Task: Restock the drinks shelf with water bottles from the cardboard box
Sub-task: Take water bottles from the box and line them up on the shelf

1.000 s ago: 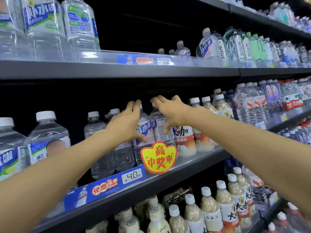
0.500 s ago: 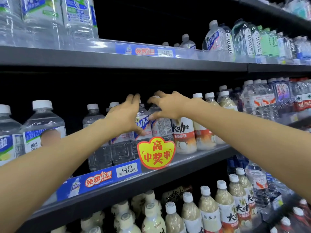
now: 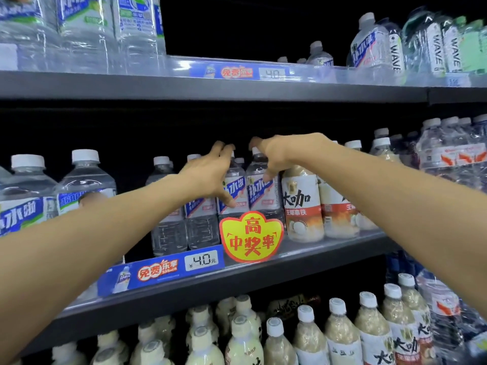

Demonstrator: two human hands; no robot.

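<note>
Dark store shelving filled the view, the middle shelf (image 3: 303, 262) stocked with drinks. Both bare arms reached to it. The left hand (image 3: 208, 177) had its fingers spread wide, thumb tip touching the label of a water bottle (image 3: 233, 191). The right hand (image 3: 279, 154) curled loosely over the shoulder of the neighbouring bottle (image 3: 261, 191); whether it gripped could not be told. Right of those fingers stood a milky drink (image 3: 301, 204). Below the fingertips hung a yellow tag (image 3: 251, 237) and, left of that, a price strip (image 3: 160, 271).
</note>
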